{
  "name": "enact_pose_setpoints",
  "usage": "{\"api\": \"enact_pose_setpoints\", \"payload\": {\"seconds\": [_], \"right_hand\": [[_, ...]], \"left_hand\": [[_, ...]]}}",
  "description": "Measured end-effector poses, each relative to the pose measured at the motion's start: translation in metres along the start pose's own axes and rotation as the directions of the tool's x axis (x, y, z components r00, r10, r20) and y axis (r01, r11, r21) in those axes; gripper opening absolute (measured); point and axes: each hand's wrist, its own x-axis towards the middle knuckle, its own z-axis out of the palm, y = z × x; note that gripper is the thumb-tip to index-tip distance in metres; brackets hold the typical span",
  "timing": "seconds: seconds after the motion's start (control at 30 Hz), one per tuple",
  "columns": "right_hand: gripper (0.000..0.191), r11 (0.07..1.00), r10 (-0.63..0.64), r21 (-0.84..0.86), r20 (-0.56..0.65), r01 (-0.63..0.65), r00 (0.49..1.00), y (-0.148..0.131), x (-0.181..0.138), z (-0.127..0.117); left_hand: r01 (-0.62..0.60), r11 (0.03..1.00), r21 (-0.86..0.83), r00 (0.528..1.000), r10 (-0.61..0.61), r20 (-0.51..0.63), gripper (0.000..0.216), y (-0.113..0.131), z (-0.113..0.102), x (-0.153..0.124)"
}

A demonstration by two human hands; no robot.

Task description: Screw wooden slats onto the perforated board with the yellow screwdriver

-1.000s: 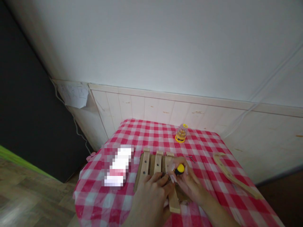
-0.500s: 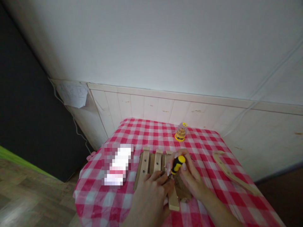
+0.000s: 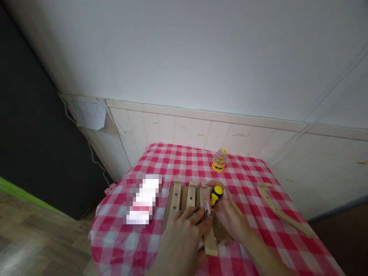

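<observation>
My right hand (image 3: 230, 214) is closed around the yellow and black handle of a screwdriver (image 3: 217, 193), which stands over a pale wooden slat (image 3: 211, 245). The screwdriver's tip is hidden by my fingers. My left hand (image 3: 182, 234) lies across the work, its fingers closed on that slat close to the tip. Beneath is a brown wooden board (image 3: 184, 196). Two more slats, a left one (image 3: 176, 197) and a middle one (image 3: 191, 193), lie on the board with dark screw heads in them.
A clear, yellow-based screwdriver bit holder (image 3: 219, 161) stands towards the back of the checked tablecloth (image 3: 186, 157). On the right lies a curved wooden piece (image 3: 277, 211) with holes. A small metal piece (image 3: 232, 190) lies beyond my right hand. A blurred-out white item (image 3: 145, 199) is at left.
My right hand has turned about the screwdriver, and the handle's top has tipped slightly left. My left hand stays in place on the slat.
</observation>
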Motion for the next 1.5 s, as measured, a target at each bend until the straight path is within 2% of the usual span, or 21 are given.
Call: {"api": "enact_pose_setpoints", "payload": {"seconds": [0.13, 0.37, 0.57, 0.7, 0.77, 0.9, 1.1, 1.3, 1.4, 1.5], "right_hand": [[0.035, 0.992, -0.06, -0.108, 0.032, 0.063, 0.998, 0.005, -0.004, -0.008], [0.03, 0.987, -0.123, -0.106, 0.021, 0.124, 0.992, -0.005, -0.003, 0.001], [0.035, 0.993, -0.091, -0.075, 0.045, 0.095, 0.995, -0.002, -0.005, 0.004], [0.047, 0.998, -0.054, 0.017, 0.037, 0.053, 0.998, -0.001, -0.005, 0.004], [0.044, 0.998, -0.05, 0.028, 0.071, 0.048, 0.996, 0.001, -0.006, 0.003], [0.037, 0.991, -0.094, -0.082, 0.108, 0.103, 0.99, 0.008, -0.009, -0.005], [0.029, 0.971, -0.13, -0.198, 0.041, 0.136, 0.991, 0.007, -0.013, -0.007], [0.019, 0.991, -0.114, -0.042, 0.182, 0.124, 0.977, -0.001, -0.01, -0.002], [0.029, 0.994, -0.104, 0.034, 0.148, 0.1, 0.983, 0.002, -0.01, 0.0], [0.043, 0.993, -0.039, 0.113, 0.138, 0.024, 0.99, 0.002, -0.009, 0.001]], "left_hand": [[0.004, 1.0, 0.003, 1.0, -0.004, -0.005, 0.049, 0.0, 0.001, 0.0], [-0.009, 0.999, 0.04, 1.0, 0.009, -0.012, 0.051, -0.001, 0.002, 0.0], [0.0, 1.0, 0.006, 1.0, 0.0, -0.012, 0.047, 0.001, 0.001, 0.0], [0.007, 1.0, -0.014, 1.0, -0.007, -0.022, 0.046, 0.001, 0.001, 0.0], [0.012, 1.0, -0.013, 1.0, -0.012, -0.008, 0.044, 0.002, 0.001, -0.001], [0.018, 1.0, -0.008, 1.0, -0.018, 0.006, 0.048, 0.002, 0.0, -0.001], [0.017, 1.0, -0.015, 1.0, -0.017, -0.008, 0.047, 0.001, 0.001, -0.001], [0.031, 0.999, -0.01, 1.0, -0.031, 0.004, 0.045, 0.001, 0.001, 0.001], [0.032, 0.999, -0.02, 0.999, -0.032, 0.007, 0.048, 0.001, 0.001, 0.001], [0.033, 0.999, -0.019, 0.999, -0.033, 0.001, 0.049, 0.001, 0.001, 0.001]]}}
